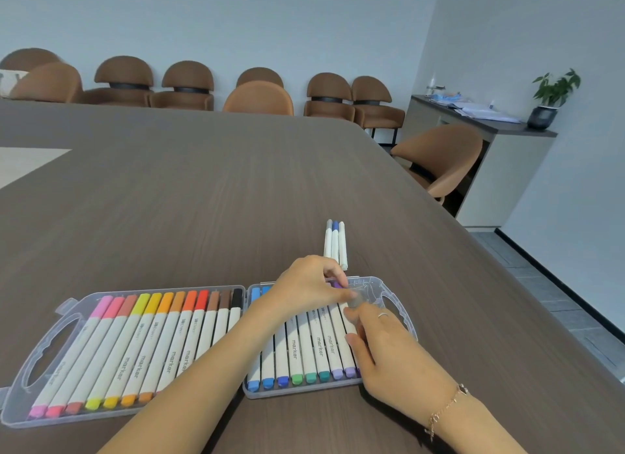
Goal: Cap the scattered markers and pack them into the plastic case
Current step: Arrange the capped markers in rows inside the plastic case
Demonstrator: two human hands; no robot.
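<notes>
A clear plastic case (50,332) lies open flat on the brown table. Its left half holds a full row of pink-to-black markers (152,345). Its right half holds blue, green and purple markers (304,348). Over the right half's far right end, my left hand (307,288) pinches the grey cap end of a marker (353,318), and my right hand (389,348) holds that marker's white body. Three capped markers (335,244) lie together on the table just beyond the case.
The table's right edge (473,250) runs diagonally close to my right arm. Brown chairs (258,97) line the far side and the right. A grey sideboard (490,142) with papers and a potted plant stands at the right wall.
</notes>
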